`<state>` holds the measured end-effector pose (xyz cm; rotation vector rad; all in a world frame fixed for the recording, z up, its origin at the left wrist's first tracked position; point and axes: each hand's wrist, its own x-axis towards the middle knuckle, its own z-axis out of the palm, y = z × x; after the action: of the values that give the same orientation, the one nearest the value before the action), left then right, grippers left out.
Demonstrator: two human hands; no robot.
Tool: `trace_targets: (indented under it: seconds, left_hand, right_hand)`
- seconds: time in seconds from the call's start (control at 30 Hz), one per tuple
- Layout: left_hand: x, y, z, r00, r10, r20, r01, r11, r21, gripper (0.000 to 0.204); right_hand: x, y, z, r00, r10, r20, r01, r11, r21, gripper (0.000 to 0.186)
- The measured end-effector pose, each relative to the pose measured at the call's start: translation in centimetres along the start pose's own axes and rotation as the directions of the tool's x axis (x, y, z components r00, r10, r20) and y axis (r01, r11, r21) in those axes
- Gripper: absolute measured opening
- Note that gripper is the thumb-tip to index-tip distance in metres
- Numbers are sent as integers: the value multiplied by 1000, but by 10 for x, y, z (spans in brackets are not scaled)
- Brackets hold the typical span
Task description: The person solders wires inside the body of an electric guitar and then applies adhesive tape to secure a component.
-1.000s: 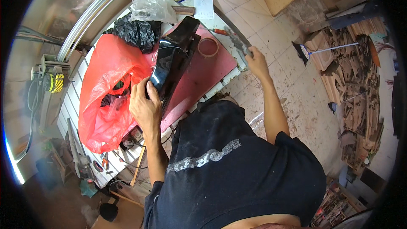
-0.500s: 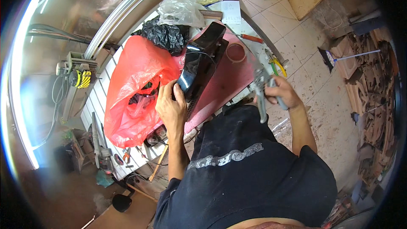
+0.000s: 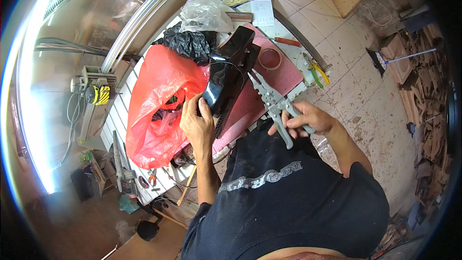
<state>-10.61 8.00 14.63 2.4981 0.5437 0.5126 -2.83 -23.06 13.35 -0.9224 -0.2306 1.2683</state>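
Observation:
My right hand point(image 3: 310, 119) grips grey wire strippers point(image 3: 272, 98) by their spread handles, with the narrow jaws pointing up and left toward a long glossy black housing point(image 3: 219, 79). A thin dark wire point(image 3: 236, 66) loops over the housing. At the housing's near left edge, my left hand point(image 3: 198, 124) holds it between thumb and fingers; the fingertips on the underside are partly hidden. The housing lies tilted on a pink foam sheet point(image 3: 243, 115). Close to my left hand is a red plastic bag point(image 3: 154, 86) with its mouth open and dark things inside.
A roll of tape point(image 3: 270, 59), a red-handled tool point(image 3: 288, 42) and yellow-green pliers point(image 3: 316, 71) lie along the table's right side. Black point(image 3: 185, 42) and clear plastic bags point(image 3: 206, 12) sit at the back. A metal rail point(image 3: 139, 19) runs along the left; wood scraps point(image 3: 426, 86) are piled at far right.
My right hand has turned the wire strippers so their jaws point up-left, closer to the black housing, and they are no longer blurred. My left hand has stayed on the housing.

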Motion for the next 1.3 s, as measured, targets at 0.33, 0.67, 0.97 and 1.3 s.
trace_targets:
  seconds: [0.33, 0.67, 0.97, 1.3]
  left_hand:
    - [0, -3, 2, 999, 42, -17, -41, 999, 34, 24]
    - [-3, -1, 1, 1000, 24, -1, -24, 999, 41, 22]
    - [-4, 2, 1, 1000, -13, 9, 13, 999, 36, 22]
    - [-3, 5, -1, 1000, 7, 9, -7, 999, 34, 21]
  right_hand:
    - [23, -30, -47, 992, 111, 61, -97, 976, -194, 20]
    - [32, -63, -56, 965, 254, 67, -230, 940, -253, 20]
    - [37, -69, -69, 956, 282, 74, -244, 912, -329, 17]
    - [35, -75, -66, 960, 277, 45, -242, 899, -365, 12]
